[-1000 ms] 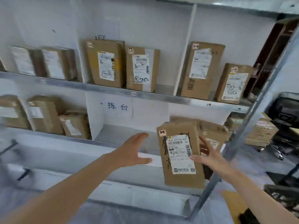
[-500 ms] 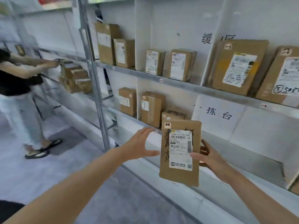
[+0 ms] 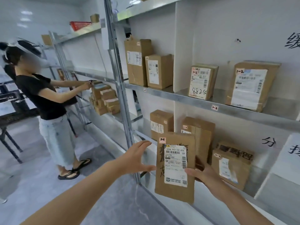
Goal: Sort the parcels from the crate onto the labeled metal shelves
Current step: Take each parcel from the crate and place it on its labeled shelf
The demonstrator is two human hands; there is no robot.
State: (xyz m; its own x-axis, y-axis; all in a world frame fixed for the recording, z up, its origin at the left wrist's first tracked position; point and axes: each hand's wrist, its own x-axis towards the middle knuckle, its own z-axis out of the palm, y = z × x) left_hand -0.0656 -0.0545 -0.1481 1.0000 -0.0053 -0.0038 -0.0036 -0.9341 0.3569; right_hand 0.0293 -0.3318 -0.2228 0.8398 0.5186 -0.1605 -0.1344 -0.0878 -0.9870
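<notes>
- Parcel upright before lower shelf, pinched by right hand; left hand spread, free, just beside.
- Step, judged: carrying toward matching bay; next, tag-to-shelf-label check.

Parcel before shelves, between both hands

A single head-worn wide-angle view is given, aimed forward and slightly down along the metal shelves, which are seen close and obliquely from their left; both hands and forearms are framed at the bottom, near the lens
</notes>
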